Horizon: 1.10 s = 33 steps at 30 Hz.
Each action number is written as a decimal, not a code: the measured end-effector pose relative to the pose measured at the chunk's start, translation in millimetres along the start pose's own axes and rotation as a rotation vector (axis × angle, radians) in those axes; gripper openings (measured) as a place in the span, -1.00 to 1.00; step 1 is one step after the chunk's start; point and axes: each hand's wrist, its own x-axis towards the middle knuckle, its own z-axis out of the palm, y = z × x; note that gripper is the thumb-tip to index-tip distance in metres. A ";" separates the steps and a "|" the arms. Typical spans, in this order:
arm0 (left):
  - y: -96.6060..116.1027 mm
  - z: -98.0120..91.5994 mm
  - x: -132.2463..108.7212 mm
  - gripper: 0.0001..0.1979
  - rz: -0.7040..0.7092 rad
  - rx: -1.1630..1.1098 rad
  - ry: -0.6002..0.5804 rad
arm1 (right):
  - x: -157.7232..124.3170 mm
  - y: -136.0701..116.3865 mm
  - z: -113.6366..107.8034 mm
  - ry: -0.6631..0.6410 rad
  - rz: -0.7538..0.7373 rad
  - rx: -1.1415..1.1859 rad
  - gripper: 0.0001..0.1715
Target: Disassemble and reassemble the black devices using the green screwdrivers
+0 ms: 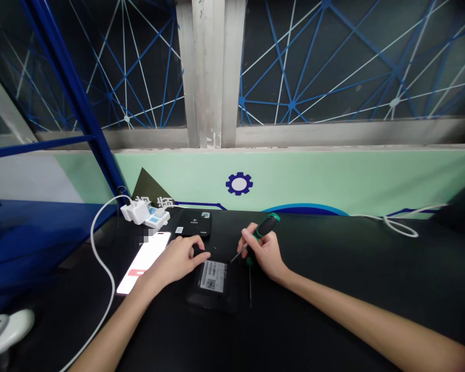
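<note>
Curling its fingers together above a lit smartphone (143,262), the left hand (177,260) sits at the far edge of a flat black device (211,289), though any hold is hard to tell. Near the counter's (333,279) middle, the device looks light, stiff and slick, best taken by its sides. To the right, the right hand (264,253) clamps a green-and-black screwdriver (267,225).

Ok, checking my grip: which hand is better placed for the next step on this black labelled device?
Probably right: the right hand grips the green-and-black screwdriver, its thin metal shaft angled toward the black labelled device. The left hand curls beside the device, showing no tool.
</note>
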 end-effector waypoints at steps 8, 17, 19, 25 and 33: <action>1.1 0.8 -0.8 -0.69 -0.008 -0.016 0.006 | -1.1 -0.8 1.8 0.008 -0.009 -0.061 -0.46; -1.4 2.7 -0.2 -0.67 -0.018 -0.015 0.010 | -1.9 1.0 0.0 0.029 -0.080 -0.093 -0.47; -1.4 2.7 -0.6 -0.66 -0.020 -0.026 0.010 | -2.1 0.9 0.1 0.025 -0.083 -0.085 -0.48; -1.9 2.5 -1.4 -0.70 -0.006 -0.054 0.008 | -1.8 1.2 1.1 0.004 -0.076 -0.073 -0.51; -3.8 3.3 -0.4 -0.70 -0.004 -0.059 -0.001 | -2.9 1.6 1.1 -0.018 -0.069 -0.086 -0.52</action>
